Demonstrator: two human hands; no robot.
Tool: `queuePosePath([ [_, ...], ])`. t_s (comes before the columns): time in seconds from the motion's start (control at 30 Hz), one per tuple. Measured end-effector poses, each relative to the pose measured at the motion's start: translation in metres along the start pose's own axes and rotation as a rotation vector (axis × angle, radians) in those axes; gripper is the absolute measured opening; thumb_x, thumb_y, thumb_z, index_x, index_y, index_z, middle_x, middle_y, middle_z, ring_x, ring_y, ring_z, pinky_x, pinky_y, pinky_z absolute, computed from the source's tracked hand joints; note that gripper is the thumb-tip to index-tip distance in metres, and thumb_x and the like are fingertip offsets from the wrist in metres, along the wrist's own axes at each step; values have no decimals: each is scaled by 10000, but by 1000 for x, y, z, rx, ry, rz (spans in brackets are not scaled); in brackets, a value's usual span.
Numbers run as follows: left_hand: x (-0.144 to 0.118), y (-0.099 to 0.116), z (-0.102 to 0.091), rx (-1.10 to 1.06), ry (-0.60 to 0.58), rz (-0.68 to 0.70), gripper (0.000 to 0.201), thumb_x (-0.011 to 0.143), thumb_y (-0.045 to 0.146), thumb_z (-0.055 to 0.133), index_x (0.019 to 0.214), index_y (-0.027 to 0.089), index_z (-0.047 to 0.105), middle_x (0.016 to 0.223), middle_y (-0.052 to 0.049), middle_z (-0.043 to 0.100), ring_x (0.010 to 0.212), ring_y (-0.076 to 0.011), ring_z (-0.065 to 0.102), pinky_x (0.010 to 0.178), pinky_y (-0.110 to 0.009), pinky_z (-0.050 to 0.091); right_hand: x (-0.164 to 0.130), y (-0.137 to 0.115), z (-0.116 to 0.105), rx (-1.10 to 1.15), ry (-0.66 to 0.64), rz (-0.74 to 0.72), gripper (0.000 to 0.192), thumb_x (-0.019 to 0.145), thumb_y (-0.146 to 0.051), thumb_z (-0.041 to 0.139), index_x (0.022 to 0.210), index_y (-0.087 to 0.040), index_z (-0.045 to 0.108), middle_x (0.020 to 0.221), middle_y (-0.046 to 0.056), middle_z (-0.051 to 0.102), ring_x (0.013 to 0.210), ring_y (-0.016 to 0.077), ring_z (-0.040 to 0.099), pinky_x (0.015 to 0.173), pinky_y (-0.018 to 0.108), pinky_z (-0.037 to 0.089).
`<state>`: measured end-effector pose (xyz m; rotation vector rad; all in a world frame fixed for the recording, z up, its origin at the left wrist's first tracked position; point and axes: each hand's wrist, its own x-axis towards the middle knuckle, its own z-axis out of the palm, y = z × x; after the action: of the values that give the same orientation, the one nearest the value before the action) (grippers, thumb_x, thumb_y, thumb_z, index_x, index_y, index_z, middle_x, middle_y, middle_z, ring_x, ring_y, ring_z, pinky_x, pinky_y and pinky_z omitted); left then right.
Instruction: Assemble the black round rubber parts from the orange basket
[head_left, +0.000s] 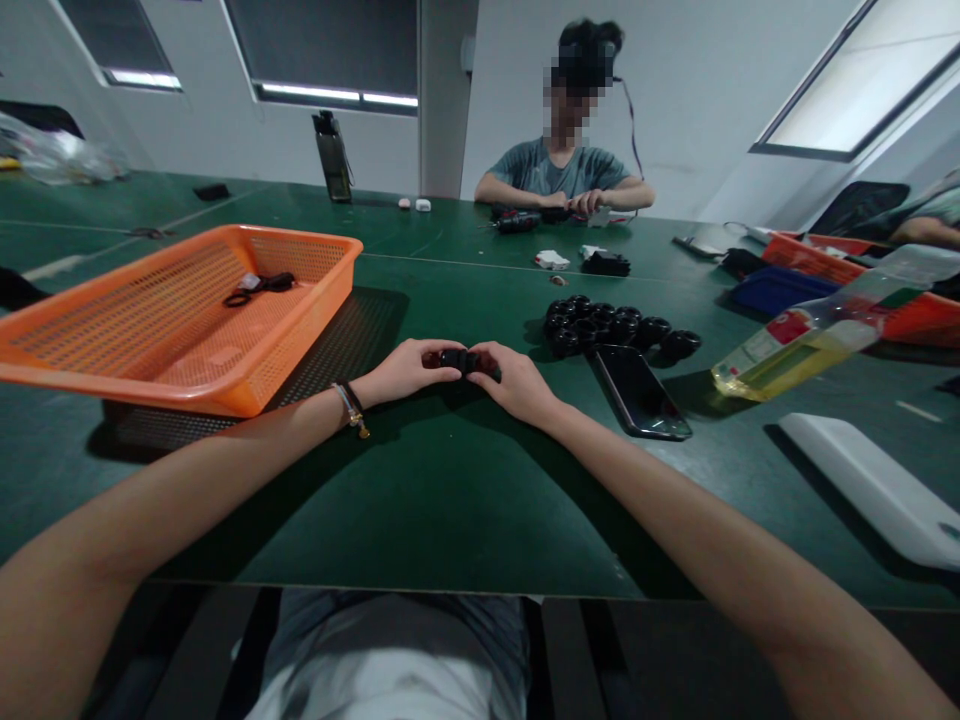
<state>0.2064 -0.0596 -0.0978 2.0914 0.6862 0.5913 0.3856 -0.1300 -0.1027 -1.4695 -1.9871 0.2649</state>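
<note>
My left hand point(405, 372) and my right hand point(517, 384) meet at the middle of the green table point(450, 500). Both are closed on one small black part point(460, 361) with a dark red piece at its ends. The part is held just above the table surface. A pile of several black ring-shaped parts point(611, 328) lies a little to the right of my right hand. A beaded band sits on my left wrist.
An orange mesh basket point(180, 320) with a black item inside stands at left on a dark mat. A black phone point(641, 390), a tilted bottle of yellow liquid point(817, 340) and a white flat object point(870, 485) lie at right. Another person point(566, 170) works across the table.
</note>
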Motion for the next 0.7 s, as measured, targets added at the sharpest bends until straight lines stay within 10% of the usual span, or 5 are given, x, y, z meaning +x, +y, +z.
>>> queuePosePath([
  [0.7, 0, -2, 0, -2, 10, 6, 491, 708, 380, 627, 1139, 150, 574, 1078, -79, 645, 950, -200, 607, 878, -362, 460, 1, 0, 0, -28, -16, 7, 217, 785, -188, 580, 1000, -158, 572, 856, 58, 639, 760, 167, 575, 708, 303, 433],
])
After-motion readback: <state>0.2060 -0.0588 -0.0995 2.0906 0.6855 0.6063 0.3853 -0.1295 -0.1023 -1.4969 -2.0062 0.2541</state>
